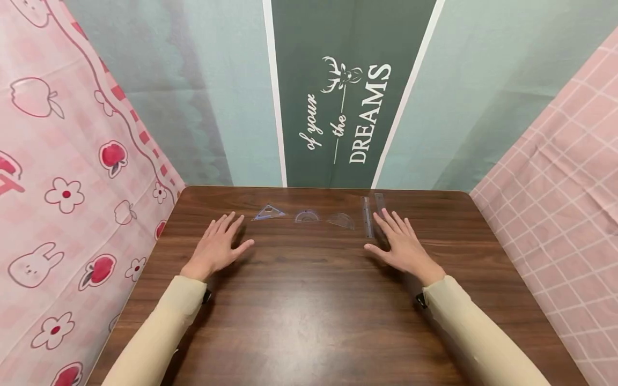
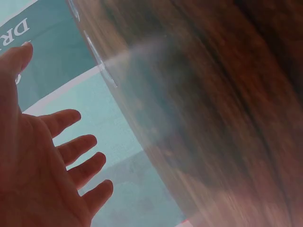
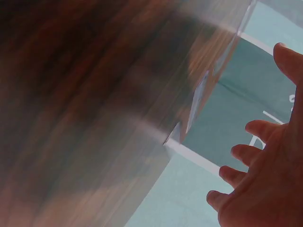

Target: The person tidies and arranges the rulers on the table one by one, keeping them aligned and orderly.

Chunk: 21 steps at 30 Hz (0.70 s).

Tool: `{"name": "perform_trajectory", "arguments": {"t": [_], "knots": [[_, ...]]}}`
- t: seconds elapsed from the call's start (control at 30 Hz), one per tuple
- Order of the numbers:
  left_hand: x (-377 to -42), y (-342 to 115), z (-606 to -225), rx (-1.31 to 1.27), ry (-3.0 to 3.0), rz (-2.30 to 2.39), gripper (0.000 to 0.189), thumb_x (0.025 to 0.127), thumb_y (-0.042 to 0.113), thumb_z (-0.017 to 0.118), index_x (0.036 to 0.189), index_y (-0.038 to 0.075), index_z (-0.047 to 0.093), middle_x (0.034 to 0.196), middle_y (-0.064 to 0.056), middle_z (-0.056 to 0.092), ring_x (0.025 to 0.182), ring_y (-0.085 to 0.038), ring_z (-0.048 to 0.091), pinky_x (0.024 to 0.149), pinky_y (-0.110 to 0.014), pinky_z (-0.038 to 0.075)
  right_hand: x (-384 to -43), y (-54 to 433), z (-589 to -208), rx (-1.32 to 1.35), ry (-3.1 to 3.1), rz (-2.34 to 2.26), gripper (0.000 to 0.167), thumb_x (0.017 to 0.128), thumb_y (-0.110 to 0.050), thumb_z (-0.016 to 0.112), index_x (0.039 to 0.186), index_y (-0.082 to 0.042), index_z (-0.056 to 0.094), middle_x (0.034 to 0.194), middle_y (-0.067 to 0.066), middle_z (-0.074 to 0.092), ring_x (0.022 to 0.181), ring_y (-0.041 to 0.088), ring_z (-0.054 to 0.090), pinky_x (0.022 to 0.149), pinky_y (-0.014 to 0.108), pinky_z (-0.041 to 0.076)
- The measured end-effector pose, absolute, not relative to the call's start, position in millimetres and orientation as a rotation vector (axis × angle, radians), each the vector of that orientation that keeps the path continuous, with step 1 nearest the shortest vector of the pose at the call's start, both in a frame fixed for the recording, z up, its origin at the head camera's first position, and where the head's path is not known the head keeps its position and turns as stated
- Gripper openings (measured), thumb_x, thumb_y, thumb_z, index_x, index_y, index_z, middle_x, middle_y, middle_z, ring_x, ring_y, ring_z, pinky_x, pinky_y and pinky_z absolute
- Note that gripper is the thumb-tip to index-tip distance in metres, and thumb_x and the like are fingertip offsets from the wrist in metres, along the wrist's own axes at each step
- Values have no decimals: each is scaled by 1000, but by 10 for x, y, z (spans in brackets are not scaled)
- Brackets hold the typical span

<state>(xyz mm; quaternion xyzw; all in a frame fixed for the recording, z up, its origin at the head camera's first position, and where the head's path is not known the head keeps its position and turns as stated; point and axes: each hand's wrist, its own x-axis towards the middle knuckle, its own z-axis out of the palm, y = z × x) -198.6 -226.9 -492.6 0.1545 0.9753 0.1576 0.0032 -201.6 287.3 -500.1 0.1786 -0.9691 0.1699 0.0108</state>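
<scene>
1. Only the head view shows all five pieces: a see-through plastic triangle (image 1: pixel 262 216) with a hole, two see-through plastic half-circles (image 1: pixel 341 221), and two see-through plastic straight rulers (image 1: pixel 368 217). They lie near the far edge of the shiny brown wood-grain table (image 1: pixel 289 305).
2. The wrist views show the palms, which the head view hides. The left hand (image 1: pixel 217 248) and right hand (image 1: pixel 404 247) have their fingers spread apart — both hold nothing.
3. The left hand is just beside the triangle. The right hand is by the rulers — I cannot tell if it touches one.
4. Behind hangs a dark green cloth (image 1: pixel 299 48) with white letters.
</scene>
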Motion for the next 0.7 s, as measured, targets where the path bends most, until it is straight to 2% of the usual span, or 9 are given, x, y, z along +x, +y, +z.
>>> {"name": "perform_trajectory", "arguments": {"t": [0.27, 0.53, 0.7], "knots": [[-2122, -2249, -4953, 483, 3028, 492, 86, 107, 61, 56, 168, 5, 33, 173, -25, 27, 160, -46, 22, 130, -62, 11, -2155, 2616, -4996, 651, -2985, 535, 98, 99, -65, 68, 172, -13, 27, 178, 17, 17, 163, 45, 14, 128, 66, 7], [-2229, -2213, -4956, 500, 3022, 501, 88, 106, 62, 56, 169, 5, 31, 173, -25, 28, 159, -46, 25, 130, -61, 12, -2304, 2295, -4953, 709, -2982, 524, 99, 98, -68, 66, 172, -14, 26, 179, 13, 17, 164, 39, 15, 131, 60, 8], [-2283, -2183, -4980, 505, 3008, 499, 88, 106, 62, 56, 169, 5, 31, 172, -25, 28, 159, -46, 26, 130, -60, 14, -2394, 2064, -4923, 776, -2955, 502, 99, 98, -67, 67, 171, -12, 28, 178, 14, 20, 163, 40, 20, 131, 58, 11]]}}
